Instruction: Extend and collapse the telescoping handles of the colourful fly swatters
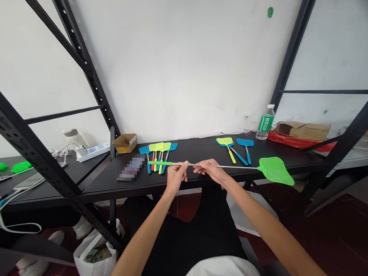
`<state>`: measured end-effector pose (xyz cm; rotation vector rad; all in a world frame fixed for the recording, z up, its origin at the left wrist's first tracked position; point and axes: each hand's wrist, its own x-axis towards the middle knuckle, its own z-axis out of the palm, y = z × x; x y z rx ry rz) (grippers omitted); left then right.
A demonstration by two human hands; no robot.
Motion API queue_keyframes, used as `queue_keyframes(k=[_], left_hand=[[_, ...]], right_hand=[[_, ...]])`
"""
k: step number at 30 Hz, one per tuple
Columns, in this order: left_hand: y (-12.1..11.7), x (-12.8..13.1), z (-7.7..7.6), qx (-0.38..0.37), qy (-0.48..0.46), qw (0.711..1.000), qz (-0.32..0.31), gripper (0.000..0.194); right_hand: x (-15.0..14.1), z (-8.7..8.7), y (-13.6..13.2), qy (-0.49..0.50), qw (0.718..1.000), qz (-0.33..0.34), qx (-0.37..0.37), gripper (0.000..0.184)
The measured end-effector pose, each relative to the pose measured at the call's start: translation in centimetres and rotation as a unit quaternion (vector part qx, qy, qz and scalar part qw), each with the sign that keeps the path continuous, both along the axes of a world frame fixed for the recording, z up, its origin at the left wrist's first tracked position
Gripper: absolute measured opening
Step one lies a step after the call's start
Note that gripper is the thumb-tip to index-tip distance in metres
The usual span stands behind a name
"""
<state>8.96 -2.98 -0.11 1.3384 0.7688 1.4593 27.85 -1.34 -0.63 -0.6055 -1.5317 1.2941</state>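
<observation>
You are holding the green fly swatter (276, 170) crosswise in front of you, near the front of the black desk (198, 151). Your left hand (177, 174) pinches its metal shaft just beside the green handle; your right hand (212, 170) pinches the shaft farther along, fingertips pressed together, a short gap from the left. The mesh head reaches out to your right, overlapping the desk's front edge in view, with a slanted black metal post (334, 155) beyond it. Desktop spreads between your hands and the white wall (186, 73).

The handle end overlaps a row of blue and yellow-green swatters (162, 146) on your left; you cannot tell whether they touch. Left of these lie a pixelated flat item (131, 168) and, behind it, a small open cardboard box (120, 147). Behind the shaft on your right lies a second swatter group (225, 141), then a green-labelled water bottle (265, 124) and cardboard (306, 130) on red plastic (288, 140).
</observation>
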Motion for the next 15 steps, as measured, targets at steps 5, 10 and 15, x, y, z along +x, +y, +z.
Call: queue_keyframes(k=[5, 10, 15], left_hand=[[-0.21, -0.12, -0.05, 0.02, 0.02, 0.999, -0.025, 0.037], [0.1, -0.18, -0.41, 0.021, 0.023, 0.999, -0.042, 0.035], [0.06, -0.4, -0.27, 0.01, 0.03, 0.998, -0.054, 0.035]], right_hand=[[0.09, -0.06, 0.06, 0.023, 0.999, 0.002, -0.024, 0.036], [-0.01, 0.1, 0.03, 0.036, 0.999, 0.0, -0.04, 0.048], [-0.39, 0.64, 0.07, 0.058, 0.992, -0.04, -0.102, 0.064]])
